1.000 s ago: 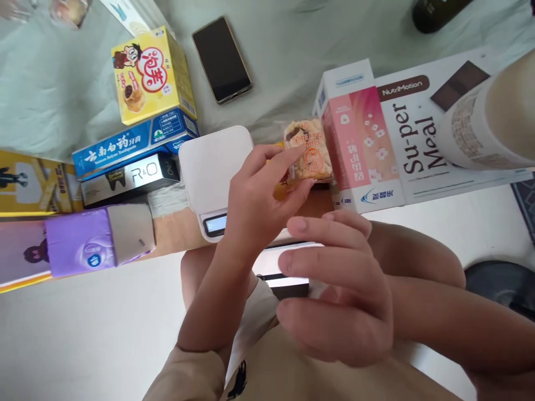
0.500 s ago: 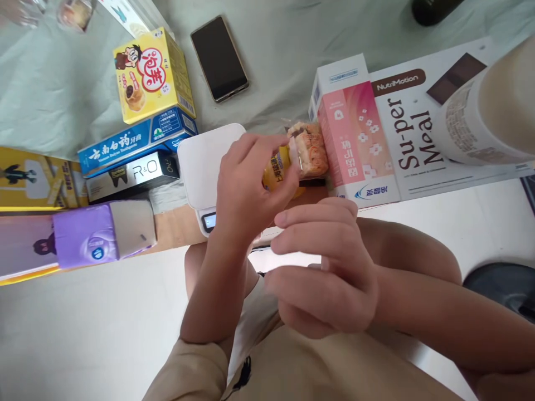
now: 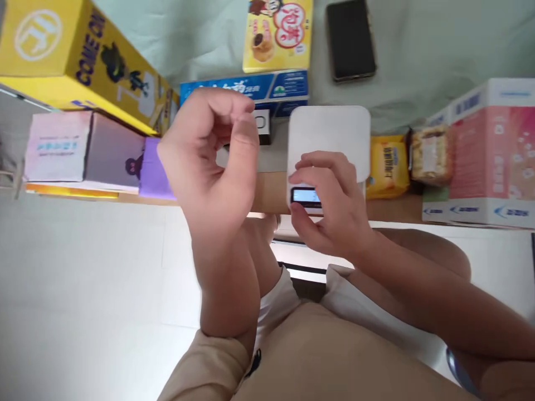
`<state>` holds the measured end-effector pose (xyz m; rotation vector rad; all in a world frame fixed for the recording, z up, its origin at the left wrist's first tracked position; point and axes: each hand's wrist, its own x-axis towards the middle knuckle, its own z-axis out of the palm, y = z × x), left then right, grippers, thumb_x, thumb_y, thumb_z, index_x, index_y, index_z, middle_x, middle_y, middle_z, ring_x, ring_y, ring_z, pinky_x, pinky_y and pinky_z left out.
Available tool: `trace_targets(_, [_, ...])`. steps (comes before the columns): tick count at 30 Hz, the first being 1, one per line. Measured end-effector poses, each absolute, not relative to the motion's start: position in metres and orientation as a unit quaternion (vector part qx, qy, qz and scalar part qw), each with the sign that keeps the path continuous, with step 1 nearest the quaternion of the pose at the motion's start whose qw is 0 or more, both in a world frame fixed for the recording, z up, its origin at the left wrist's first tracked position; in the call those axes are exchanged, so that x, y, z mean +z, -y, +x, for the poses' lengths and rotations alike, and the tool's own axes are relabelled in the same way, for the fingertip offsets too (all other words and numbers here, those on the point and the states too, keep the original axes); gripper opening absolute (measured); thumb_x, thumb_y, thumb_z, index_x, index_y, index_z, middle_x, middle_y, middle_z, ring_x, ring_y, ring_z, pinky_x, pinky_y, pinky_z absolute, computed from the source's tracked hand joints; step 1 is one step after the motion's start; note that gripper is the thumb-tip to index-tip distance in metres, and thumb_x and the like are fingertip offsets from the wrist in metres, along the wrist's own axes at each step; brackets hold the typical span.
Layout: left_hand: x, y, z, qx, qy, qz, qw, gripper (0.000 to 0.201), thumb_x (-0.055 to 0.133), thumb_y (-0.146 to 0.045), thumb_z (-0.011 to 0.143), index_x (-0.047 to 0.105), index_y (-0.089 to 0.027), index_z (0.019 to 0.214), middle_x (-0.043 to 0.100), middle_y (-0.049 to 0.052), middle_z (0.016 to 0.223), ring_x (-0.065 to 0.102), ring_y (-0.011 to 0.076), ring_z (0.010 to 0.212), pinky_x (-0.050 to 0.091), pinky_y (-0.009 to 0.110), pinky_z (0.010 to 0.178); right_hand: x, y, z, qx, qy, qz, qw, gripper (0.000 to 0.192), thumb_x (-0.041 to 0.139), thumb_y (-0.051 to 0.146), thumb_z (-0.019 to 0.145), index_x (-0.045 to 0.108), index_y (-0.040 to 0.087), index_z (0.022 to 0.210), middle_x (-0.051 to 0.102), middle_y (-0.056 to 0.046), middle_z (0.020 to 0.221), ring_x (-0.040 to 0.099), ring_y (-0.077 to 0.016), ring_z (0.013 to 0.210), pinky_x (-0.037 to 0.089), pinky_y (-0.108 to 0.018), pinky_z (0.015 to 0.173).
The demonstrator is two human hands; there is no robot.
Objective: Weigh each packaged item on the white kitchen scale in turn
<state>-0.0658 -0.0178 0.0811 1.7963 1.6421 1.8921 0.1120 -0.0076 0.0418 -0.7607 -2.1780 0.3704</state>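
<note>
A white kitchen scale (image 3: pixel 329 125) with a lit display lies at the table's front edge. My right hand (image 3: pixel 338 209) is over its front part, fingers apart around the display. Whether the fingertips press on the scale, I cannot tell. My left hand (image 3: pixel 213 161) is raised to the left of the scale, fingers curled and thumb tip against the fingertips; nothing shows between them. It partly covers a blue toothpaste box (image 3: pixel 288 83) and a black-and-white box (image 3: pixel 264 127). Right of the scale is a yellow snack packet (image 3: pixel 388 167), beside a clear-wrapped baked snack (image 3: pixel 431 153).
A yellow puff-snack box (image 3: pixel 278 33) and a phone (image 3: pixel 351 39) lie farther back. To the left stand a large yellow box (image 3: pixel 112 61), a pale box (image 3: pixel 58 147) and a purple pack (image 3: pixel 154 167). A pink-and-white box (image 3: pixel 480 150) stands at the right.
My view has swung left. My left hand has left the yellow packet, which now lies right of the scale, and is raised on the left. My right hand has moved onto the scale's front.
</note>
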Motion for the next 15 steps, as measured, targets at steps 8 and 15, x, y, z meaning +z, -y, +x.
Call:
trace_targets(8, [0.094,0.051,-0.11,0.704,-0.576,0.414,0.023,0.023,0.057,-0.004,0.094,0.064,-0.017,0.076,0.062,0.0,0.076,0.056,0.0095,0.067,0.055,0.033,0.073,0.042,0.012,0.004,0.155,0.92,-0.305,0.192,0.087,0.085,0.051,0.078,0.043,0.029,0.152,0.047,-0.02,0.165,0.051,-0.0376,0.152,0.053,-0.06,0.119])
trace_targets(15, [0.1,0.054,-0.112,0.688,-0.632,0.349,0.071,0.061,0.022,-0.047,0.117,0.058,-0.02,0.076,0.059,0.003,0.08,0.059,0.0112,0.072,0.057,0.038,0.076,0.037,0.007,-0.021,0.134,0.938,-0.277,0.161,0.083,0.079,0.051,0.083,0.039,0.031,0.152,0.052,-0.017,0.154,0.057,-0.0406,0.142,0.053,-0.063,0.116])
